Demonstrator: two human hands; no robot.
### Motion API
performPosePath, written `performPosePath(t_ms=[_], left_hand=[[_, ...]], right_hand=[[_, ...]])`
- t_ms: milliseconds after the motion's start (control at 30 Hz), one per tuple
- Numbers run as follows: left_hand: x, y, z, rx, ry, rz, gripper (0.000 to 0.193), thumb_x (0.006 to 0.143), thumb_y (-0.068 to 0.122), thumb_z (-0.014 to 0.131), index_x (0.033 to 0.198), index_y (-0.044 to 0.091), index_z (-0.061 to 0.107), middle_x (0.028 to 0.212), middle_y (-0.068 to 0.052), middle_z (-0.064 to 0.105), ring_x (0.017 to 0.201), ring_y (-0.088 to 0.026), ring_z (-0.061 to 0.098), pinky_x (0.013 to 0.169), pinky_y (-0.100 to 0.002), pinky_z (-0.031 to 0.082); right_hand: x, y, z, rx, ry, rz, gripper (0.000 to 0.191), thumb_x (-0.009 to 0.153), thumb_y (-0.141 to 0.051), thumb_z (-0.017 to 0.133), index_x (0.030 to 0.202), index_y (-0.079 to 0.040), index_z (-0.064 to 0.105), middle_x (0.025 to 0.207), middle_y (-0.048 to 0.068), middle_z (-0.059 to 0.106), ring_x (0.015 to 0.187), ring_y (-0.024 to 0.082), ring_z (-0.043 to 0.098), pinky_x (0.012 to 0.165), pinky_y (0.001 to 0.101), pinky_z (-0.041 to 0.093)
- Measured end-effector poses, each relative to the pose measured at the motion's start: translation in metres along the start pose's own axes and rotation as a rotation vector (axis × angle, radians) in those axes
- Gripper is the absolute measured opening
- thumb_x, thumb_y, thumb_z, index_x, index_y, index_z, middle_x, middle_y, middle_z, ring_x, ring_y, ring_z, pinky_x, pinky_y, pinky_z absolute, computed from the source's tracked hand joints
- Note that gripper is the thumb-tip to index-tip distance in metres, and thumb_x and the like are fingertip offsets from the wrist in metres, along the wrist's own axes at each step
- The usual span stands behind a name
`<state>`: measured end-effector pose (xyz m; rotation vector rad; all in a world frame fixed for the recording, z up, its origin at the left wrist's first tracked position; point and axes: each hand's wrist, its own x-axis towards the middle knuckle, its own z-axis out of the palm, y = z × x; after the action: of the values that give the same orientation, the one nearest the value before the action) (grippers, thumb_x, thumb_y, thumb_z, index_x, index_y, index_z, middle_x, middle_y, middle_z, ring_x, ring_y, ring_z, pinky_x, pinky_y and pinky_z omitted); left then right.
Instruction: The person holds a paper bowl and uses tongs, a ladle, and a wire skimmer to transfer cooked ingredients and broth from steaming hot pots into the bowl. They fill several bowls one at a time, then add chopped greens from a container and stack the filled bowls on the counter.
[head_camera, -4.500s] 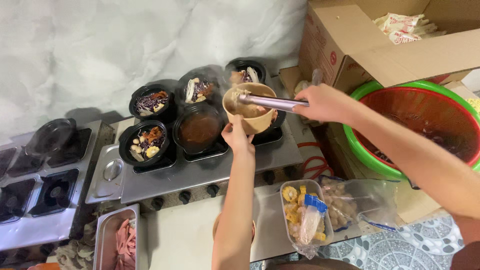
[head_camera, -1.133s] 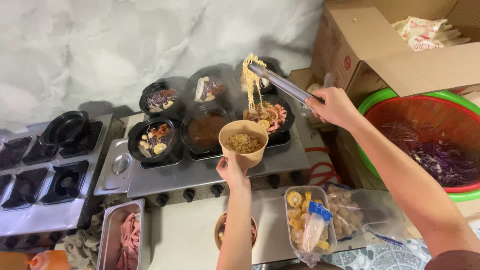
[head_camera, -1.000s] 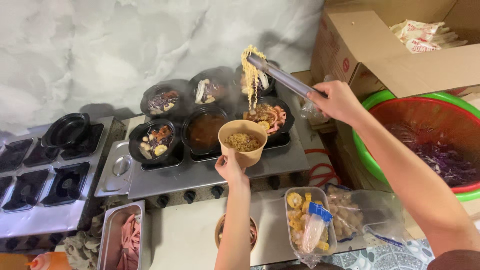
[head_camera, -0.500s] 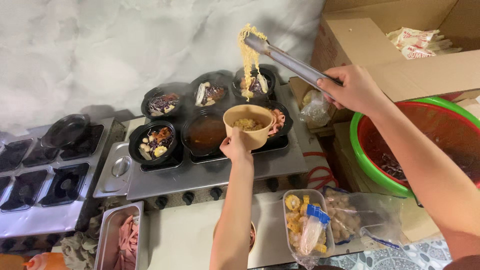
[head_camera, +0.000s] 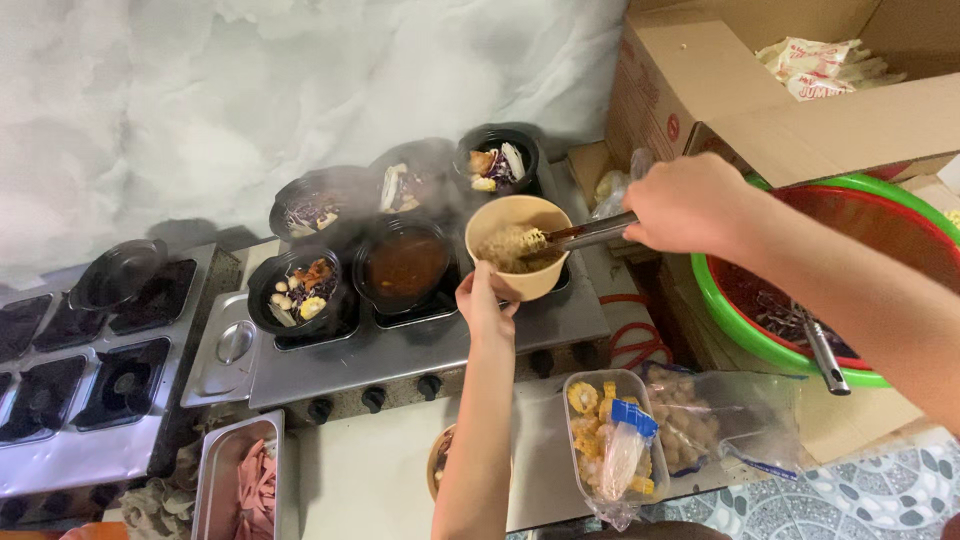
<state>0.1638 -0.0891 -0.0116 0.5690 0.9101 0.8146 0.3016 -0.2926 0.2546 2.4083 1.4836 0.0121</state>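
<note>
Our right hand (head_camera: 690, 203) has its grip closed around the handle of metal tongs (head_camera: 585, 234), whose tips pinch a clump of noodles (head_camera: 508, 245) inside a tan paper bowl (head_camera: 519, 247). Our left hand (head_camera: 484, 300) has its grip wrapped around the lower side of that bowl, holding it above the steel stove (head_camera: 400, 345). Just beside the bowl, black pots (head_camera: 405, 265) sit on the burners, one with brown broth, others with mixed toppings. Near our right arm sits a green basin (head_camera: 770, 335) lined with a red strainer, behind it a cardboard box (head_camera: 740, 90). On the desk (head_camera: 370, 480) below lies a tub of corn pieces (head_camera: 605, 430).
</note>
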Motion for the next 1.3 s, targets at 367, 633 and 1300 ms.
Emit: performPosePath(t_ms=[367,633,1300], left_hand=[[-0.006,-0.025,-0.025,0.024,0.033,-0.050,0.057,0.078,0.030,0.077,0.124,0.015,0.046,0.117,-0.006,0.056,0.099,-0.022,0.057,0.084,-0.060,0.050],[-0.036,0.000,-0.059,-0.059,0.095,-0.024,0.043,0.081,0.032,0.074,0.113,0.011,0.054,0.096,-0.010,0.064,0.090,-0.027,0.065,0.082,-0.059,0.050],[-0.075,0.002,-0.110,-0.084,0.173,-0.005,0.049,0.083,0.025,0.071,0.124,0.013,0.046,0.123,-0.006,0.055,0.114,-0.023,0.057,0.097,-0.057,0.049]], right_hand=[[-0.016,0.000,-0.094,-0.184,0.004,-0.006,0.030,0.086,-0.046,0.078,0.100,-0.020,0.081,0.089,0.006,0.078,0.091,0.029,0.074,0.079,0.0443,0.059],[0.018,0.022,-0.046,0.091,-0.034,0.118,0.037,0.092,-0.051,0.067,0.115,-0.024,0.078,0.085,0.010,0.077,0.085,0.032,0.074,0.077,0.0478,0.058],[0.190,-0.041,0.176,0.249,-0.317,0.165,0.047,0.101,-0.047,0.059,0.127,-0.008,0.069,0.128,0.016,0.069,0.118,0.037,0.067,0.094,0.0500,0.056]])
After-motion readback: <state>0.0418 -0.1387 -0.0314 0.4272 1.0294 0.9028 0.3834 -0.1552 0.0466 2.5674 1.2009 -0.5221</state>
